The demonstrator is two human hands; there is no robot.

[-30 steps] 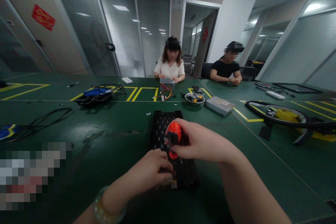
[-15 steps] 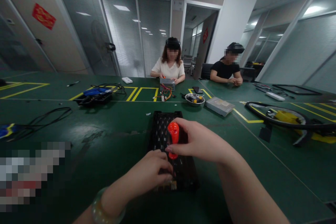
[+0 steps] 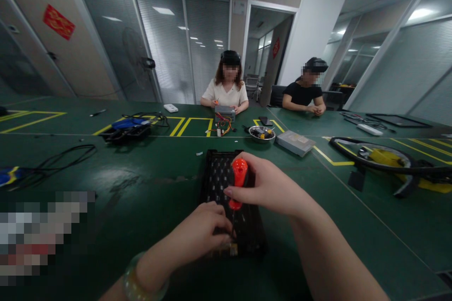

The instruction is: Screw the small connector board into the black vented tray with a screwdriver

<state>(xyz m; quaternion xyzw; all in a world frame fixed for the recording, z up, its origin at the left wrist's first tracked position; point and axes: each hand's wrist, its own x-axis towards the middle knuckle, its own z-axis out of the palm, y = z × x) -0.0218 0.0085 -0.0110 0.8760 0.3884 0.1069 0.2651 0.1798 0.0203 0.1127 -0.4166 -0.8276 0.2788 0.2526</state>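
Observation:
My right hand [image 3: 261, 181] grips the handle of a red screwdriver [image 3: 239, 176], whose thin shaft points down at a black perforated panel [image 3: 215, 171] on the green table. Near the shaft's lower end, my left hand [image 3: 205, 228] has its fingers bent together over the panel's lower part. Whether those fingertips hold anything is hidden. Just below them a small brassy part [image 3: 233, 248] shows at the panel's near end.
Beyond the panel are a metal bowl [image 3: 262, 134] of small parts and a grey box [image 3: 295, 143]. Cables and a blue item [image 3: 130, 123] lie left; a black-rimmed frame [image 3: 384, 155] lies right. Two people sit opposite, one at a grey unit with wires [image 3: 224, 114].
My right hand and the screwdriver handle have shifted slightly up and right, and the shaft now shows. My left hand has barely moved. The hand of the person opposite has moved slightly.

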